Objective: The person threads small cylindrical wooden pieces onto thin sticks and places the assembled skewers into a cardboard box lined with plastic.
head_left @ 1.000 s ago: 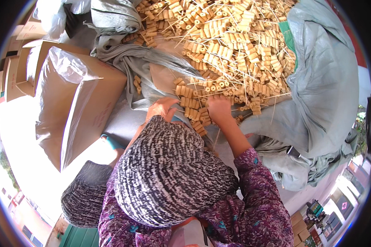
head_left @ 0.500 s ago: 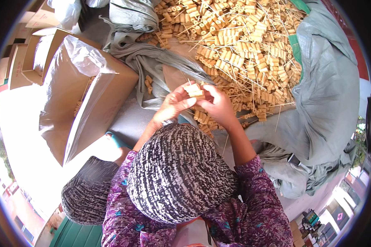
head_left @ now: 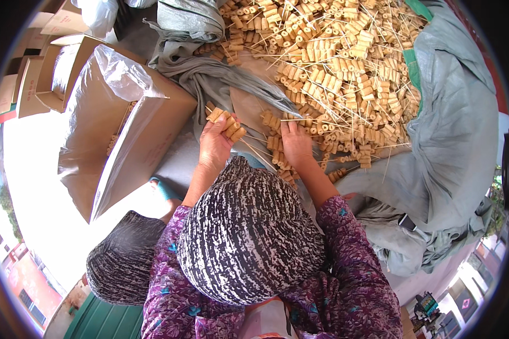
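My left hand (head_left: 214,144) is closed round several skewers of tan, rolled food pieces (head_left: 234,132), raised beside the pile's left edge. Their thin sticks point down to the right, toward my knees. My right hand (head_left: 297,146) reaches forward to the near edge of a big heap of the same skewers (head_left: 345,68). Its fingers are stretched out, slightly apart, and the tips touch skewers lying there. The rolls are short hollow tubes, set side by side on pale sticks.
An open cardboard box (head_left: 164,121) with a clear plastic liner stands at the left, a few skewers inside. Grey woven sheeting (head_left: 452,113) borders the heap on the right and bunches up at its left. My knees, in black-and-white knit cloth (head_left: 249,237), fill the near middle.
My hands have parted from one another. The left has moved left with the skewers in it; the right has let go of them and come down to the heap's near edge.
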Tool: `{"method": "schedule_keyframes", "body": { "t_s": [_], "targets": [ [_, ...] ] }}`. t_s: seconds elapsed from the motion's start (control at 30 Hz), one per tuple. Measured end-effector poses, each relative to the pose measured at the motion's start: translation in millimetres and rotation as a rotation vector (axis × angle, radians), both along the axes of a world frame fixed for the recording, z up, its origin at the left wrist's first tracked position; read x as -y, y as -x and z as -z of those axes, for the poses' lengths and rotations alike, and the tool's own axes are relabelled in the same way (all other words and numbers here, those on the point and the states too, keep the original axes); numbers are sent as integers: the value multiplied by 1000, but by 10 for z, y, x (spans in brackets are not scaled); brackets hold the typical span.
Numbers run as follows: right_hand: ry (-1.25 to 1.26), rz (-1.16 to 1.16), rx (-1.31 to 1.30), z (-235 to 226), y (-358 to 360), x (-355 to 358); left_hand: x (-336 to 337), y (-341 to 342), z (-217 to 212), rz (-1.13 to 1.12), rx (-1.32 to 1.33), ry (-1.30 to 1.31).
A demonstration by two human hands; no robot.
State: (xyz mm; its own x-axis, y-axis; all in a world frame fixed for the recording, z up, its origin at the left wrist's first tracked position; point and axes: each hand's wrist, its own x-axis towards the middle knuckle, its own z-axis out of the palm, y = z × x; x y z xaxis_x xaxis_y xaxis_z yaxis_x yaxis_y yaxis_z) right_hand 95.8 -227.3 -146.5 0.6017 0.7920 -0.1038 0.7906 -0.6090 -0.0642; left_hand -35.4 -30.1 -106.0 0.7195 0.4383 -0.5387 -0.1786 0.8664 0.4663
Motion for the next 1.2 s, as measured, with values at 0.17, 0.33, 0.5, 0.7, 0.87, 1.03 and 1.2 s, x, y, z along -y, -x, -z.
{"method": "schedule_keyframes", "body": {
  "t_s": [0.17,0.33,0.5,0.7,0.87,1.03,1.2],
  "targets": [
    [-93,41,-122,-118,-135,-35,-10,22,41,28,7,4],
    [-360,68,-264,-700,63,-375,25,8,97,-5,40,94],
    [-340,-81,-236,-876,328,-724,133,-99,-48,19,23,24],
    [-529,-63,-323,-707,353,-702,132,-101,-25,-67,-124,-186],
    [-184,62,-259,-221,51,-470,-87,-9,-152,-100,-152,-234],
    [-79,-1,47,110,79,-560,-210,29,-286,-124,-126,-320],
    [35,31,-7,157,75,-546,-290,11,-511,-162,-102,-408]
  ]
}}
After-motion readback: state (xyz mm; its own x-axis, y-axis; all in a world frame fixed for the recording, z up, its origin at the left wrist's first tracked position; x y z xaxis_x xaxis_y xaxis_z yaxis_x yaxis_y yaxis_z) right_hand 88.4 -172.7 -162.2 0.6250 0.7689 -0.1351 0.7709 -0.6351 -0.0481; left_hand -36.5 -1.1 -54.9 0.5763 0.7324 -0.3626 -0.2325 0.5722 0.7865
